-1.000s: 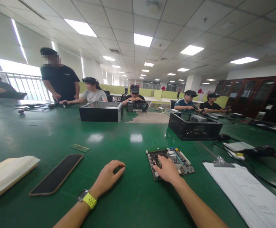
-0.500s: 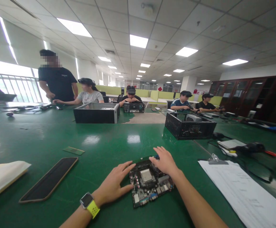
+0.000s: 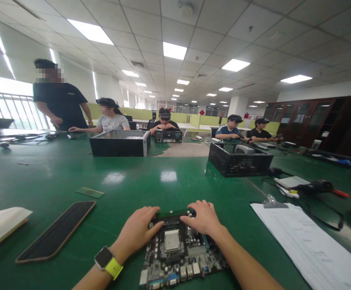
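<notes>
left hand (image 3: 136, 228) and right hand (image 3: 204, 219) are at the motherboard's (image 3: 181, 259) far edge. whether fingers (image 3: 148, 210) pinch it, i cannot tell.

The bare left forearm (image 3: 92, 278) and bare right forearm (image 3: 244, 257) slant inward from below. The bare, palm-down left hand (image 3: 136, 228) curves its fingers forward; the bare right hand (image 3: 204, 218) mirrors it, thumbs pointing inward, tips apart (whether either grips is hard to tell).

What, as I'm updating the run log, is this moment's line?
left hand: at motherboard, far-left corner | right hand: at motherboard, far edge | clipboard: to right
</notes>
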Demonstrator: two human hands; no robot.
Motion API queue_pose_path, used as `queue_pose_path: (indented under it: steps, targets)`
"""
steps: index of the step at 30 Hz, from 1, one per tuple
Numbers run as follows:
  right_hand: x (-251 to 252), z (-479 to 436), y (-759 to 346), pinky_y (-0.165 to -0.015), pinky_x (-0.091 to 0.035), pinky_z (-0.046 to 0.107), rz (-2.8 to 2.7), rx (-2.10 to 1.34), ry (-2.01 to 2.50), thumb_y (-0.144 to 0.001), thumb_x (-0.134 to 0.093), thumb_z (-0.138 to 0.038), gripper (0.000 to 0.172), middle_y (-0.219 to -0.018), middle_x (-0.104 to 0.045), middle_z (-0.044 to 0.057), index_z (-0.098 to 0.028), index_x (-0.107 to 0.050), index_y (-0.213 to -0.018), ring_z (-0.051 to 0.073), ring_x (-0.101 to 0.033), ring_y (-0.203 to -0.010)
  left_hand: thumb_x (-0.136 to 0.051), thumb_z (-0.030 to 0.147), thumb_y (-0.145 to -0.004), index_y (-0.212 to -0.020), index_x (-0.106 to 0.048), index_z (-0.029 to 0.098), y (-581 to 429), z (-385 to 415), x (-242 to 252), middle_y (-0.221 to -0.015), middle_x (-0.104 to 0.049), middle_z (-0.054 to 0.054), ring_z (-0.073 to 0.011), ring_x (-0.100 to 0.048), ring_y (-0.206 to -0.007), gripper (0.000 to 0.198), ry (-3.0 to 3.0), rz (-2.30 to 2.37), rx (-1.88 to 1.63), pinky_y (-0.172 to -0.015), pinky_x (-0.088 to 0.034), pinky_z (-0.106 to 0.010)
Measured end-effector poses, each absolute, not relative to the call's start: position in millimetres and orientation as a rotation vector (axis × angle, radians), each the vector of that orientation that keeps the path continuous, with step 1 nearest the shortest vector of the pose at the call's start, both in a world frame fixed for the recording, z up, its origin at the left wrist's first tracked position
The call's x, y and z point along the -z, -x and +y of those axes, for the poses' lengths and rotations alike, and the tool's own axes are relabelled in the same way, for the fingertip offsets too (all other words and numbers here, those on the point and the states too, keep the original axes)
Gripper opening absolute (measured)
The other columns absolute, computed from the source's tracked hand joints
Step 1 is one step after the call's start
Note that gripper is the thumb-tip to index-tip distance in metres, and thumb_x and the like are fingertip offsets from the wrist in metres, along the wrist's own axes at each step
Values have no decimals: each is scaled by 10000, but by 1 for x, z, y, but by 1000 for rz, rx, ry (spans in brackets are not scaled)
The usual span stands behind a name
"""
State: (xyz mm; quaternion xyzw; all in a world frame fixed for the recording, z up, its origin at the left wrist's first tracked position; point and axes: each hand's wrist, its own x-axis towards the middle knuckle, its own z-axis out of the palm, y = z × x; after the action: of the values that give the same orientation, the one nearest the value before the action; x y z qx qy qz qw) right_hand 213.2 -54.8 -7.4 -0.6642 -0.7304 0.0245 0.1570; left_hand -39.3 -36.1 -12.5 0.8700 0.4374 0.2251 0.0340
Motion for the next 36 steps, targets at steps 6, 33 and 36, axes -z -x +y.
queue_pose_path:
  steps: [6, 33, 36]
  targets:
    - [6, -58, -206, -841, -323, 373, -2083, -104, 1917, -762, -493, -636, 482, -998, -627, 76, -285, -667, -1044, 257, -491, -999, -491, 340, -857, -1145, -564, 211, 41, -35, 15, -989, -603, -65, -223, -541, -926, 325, -2709, 1316, -635, -825, -439, -349]
    - [15, -47, -206, -861, -341, 284, -2054, -305, 1637, -854, -478, -295, 226, -974, -666, -13, -291, -690, -935, 170, -514, -968, -426, 312, -888, -914, -583, 234, 42, -34, 14, -882, -618, -17, -184, -579, -837, 177, -2555, 1293, -775, -762, -460, -298]
    - [16, -46, -205, -849, -339, 276, -2038, -293, 1654, -839, -485, -260, 209, -964, -665, -22, -284, -677, -919, 163, -512, -960, -429, 307, -884, -913, -595, 236, 43, -32, 17, -896, -632, -19, -185, -585, -848, 182, -2538, 1277, -782, -779, -466, -307]
